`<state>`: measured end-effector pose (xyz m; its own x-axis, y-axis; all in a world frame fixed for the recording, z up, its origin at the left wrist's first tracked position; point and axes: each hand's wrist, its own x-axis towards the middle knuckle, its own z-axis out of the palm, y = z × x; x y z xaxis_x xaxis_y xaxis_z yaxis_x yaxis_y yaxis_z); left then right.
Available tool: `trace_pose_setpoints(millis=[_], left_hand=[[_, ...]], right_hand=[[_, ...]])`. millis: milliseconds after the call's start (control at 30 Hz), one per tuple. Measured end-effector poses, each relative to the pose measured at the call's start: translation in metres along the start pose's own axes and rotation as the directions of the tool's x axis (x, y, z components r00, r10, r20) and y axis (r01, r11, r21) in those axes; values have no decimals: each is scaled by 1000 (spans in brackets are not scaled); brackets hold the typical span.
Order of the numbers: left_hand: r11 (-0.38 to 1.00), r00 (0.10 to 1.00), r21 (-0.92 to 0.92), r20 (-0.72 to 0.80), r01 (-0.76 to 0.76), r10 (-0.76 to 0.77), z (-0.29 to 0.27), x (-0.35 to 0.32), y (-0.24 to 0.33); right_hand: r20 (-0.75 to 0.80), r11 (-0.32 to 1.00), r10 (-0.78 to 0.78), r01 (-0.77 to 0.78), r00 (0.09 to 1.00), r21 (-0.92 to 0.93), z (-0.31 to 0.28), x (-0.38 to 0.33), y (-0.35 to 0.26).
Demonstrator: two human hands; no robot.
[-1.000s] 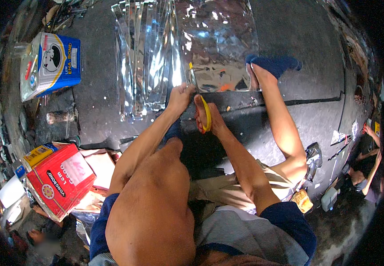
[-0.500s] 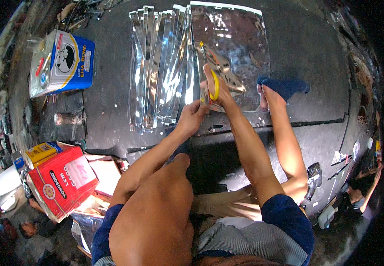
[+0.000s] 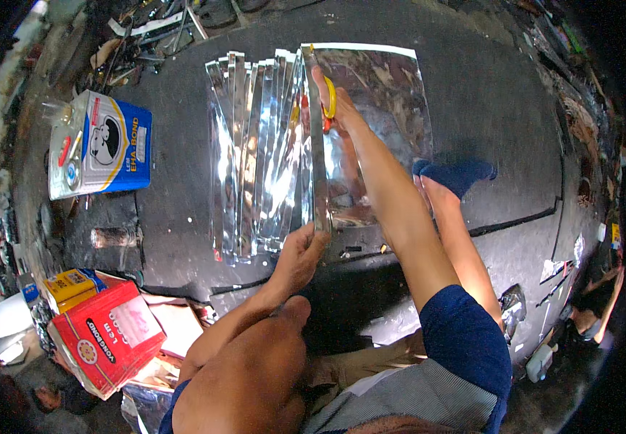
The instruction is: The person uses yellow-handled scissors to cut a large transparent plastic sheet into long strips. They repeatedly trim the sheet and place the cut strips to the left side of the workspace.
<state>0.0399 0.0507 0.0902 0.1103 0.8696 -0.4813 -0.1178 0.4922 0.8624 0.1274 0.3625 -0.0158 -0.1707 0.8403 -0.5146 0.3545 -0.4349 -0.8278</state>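
Note:
A shiny silver sheet (image 3: 392, 87) with a white far border lies on the dark floor. My right hand (image 3: 340, 114) is closed on yellow-handled scissors (image 3: 331, 95) near the sheet's far left corner. A narrow strip (image 3: 319, 189) runs along the sheet's left side toward me. Its near end is pinched in my left hand (image 3: 300, 254), beside my bent knee. Several cut silver strips (image 3: 255, 159) lie side by side just left of it, overlapping in places. The scissors' blades are mostly hidden by my hand and the glare.
A blue and white tin (image 3: 121, 145) stands at the left, with a red box (image 3: 107, 336) and a small yellow box (image 3: 71, 289) nearer me. My socked foot (image 3: 457, 177) rests beside the sheet's right edge. Metal scraps (image 3: 176, 29) lie at the far left.
My right hand has moved the scissors away from me along the sheet to its far edge. My left hand stays at the near end. The whole view has shifted, so the floor things appear lower.

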Motion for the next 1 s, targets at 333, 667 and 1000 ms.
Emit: trace_pose_setpoints(millis=[333, 667, 1000], left_hand=[[999, 997, -7, -68, 47, -47, -16, -19, 21], [962, 951, 201, -282, 186, -125, -62, -31, -23], [692, 961, 706, -270, 151, 66, -19, 49, -59]], right_hand=[[93, 994, 5, -15, 996, 108, 1, 5, -41], [192, 964, -69, 16, 979, 265, -10, 7, -44], [236, 874, 17, -129, 972, 469, -35, -186, 69]])
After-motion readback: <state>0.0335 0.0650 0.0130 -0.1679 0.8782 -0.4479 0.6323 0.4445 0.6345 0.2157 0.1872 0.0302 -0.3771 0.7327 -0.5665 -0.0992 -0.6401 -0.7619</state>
